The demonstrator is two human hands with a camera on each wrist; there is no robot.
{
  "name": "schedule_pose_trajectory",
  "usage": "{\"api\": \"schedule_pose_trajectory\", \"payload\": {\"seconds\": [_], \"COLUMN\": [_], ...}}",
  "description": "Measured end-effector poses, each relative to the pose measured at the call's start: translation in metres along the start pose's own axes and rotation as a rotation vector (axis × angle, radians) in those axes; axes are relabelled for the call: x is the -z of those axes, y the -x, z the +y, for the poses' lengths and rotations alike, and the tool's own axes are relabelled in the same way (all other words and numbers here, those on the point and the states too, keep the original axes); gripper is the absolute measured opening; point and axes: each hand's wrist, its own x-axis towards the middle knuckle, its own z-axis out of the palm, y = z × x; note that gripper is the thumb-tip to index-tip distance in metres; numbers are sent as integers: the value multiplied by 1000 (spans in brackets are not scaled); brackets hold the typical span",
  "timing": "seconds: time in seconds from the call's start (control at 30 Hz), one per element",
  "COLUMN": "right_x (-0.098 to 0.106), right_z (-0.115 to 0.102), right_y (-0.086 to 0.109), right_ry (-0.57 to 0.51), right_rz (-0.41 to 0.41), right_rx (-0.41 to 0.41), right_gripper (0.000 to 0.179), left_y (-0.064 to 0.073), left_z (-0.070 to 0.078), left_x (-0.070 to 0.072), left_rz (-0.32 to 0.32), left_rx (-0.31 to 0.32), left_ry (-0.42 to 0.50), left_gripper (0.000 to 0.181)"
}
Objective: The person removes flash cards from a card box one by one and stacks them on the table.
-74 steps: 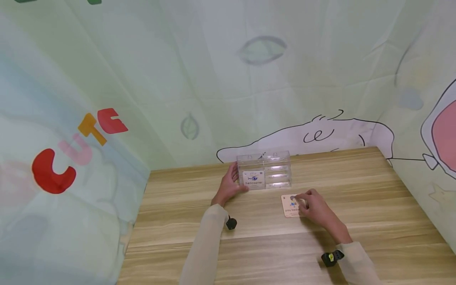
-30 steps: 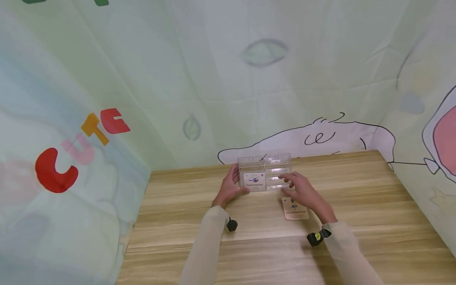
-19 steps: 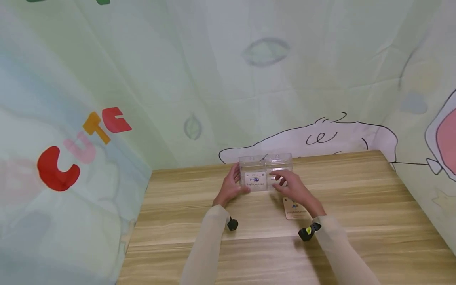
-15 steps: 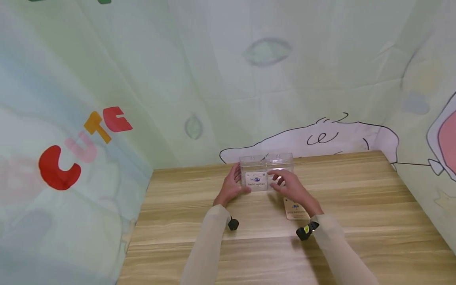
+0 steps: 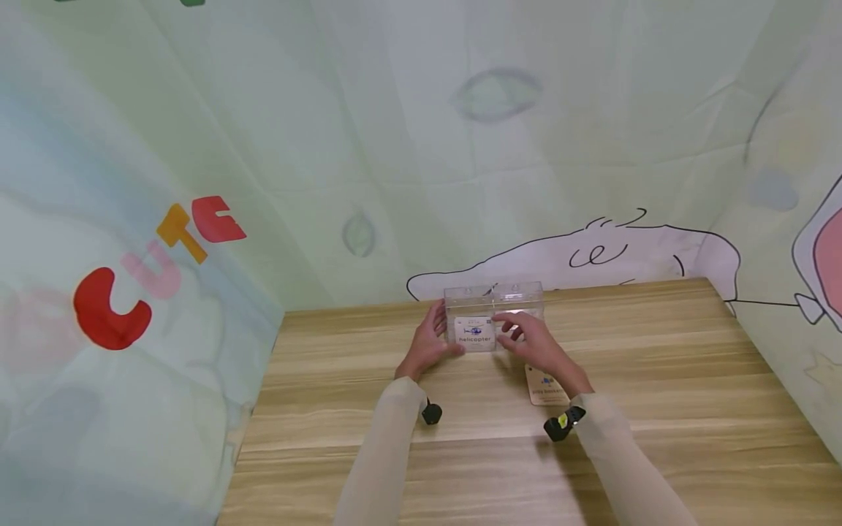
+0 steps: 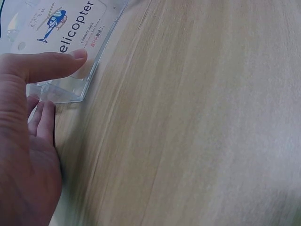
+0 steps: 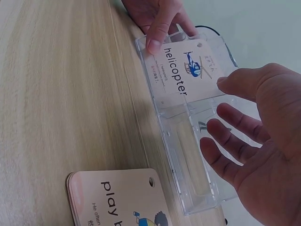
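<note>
In the head view a clear plastic box (image 5: 518, 296) with two compartments stands at the back of the table. My left hand (image 5: 426, 347) grips its left end, thumb in front and fingers behind. White helicopter cards (image 7: 181, 70) sit in the left compartment. My right hand (image 5: 536, 343) is in front of the right compartment with fingers loosely bent. One fingertip is at the helicopter card's edge; whether it touches is hard to tell. In the right wrist view nothing lies between those fingers. A stack of pinkish picture cards (image 7: 117, 193) lies on the table, partly hidden by my right wrist.
The wooden table (image 5: 473, 475) stretches in front of the box. A printed fabric backdrop (image 5: 408, 146) rises behind it and at both sides, close to the box's back. Black wrist cameras (image 5: 431, 413) hang from both wrists.
My right hand has left the pinkish cards and moved up and left to the box, up to the helicopter card's edge. For the last half second it has barely moved. My left hand keeps its grip.
</note>
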Motion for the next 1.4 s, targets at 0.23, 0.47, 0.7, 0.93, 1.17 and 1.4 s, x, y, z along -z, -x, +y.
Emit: {"api": "schedule_pose_trajectory", "payload": {"seconds": [0.23, 0.47, 0.7, 0.93, 1.17, 1.4], "right_x": [1, -1, -1, -1, -2, -1], "right_z": [-2, -3, -3, -2, -1, -2], "right_y": [0, -1, -1, -1, -1, -1], "right_ry": [-4, -4, -2, 15, 14, 5], "right_rz": [-11, -23, -18, -13, -17, -18], "right_rx": [-1, -21, -3, 17, 27, 18], "right_gripper": [41, 41, 41, 37, 36, 38], "left_y": [0, -1, -1, -2, -2, -1], "left_z": [1, 0, -1, -1, -3, 1], "left_x": [0, 0, -1, -1, 0, 0], "left_rz": [5, 8, 5, 4, 2, 4], "left_rx": [4, 6, 13, 17, 11, 5], "left_ry": [10, 26, 3, -15, -13, -3], "left_gripper": [113, 115, 113, 111, 112, 111]}}
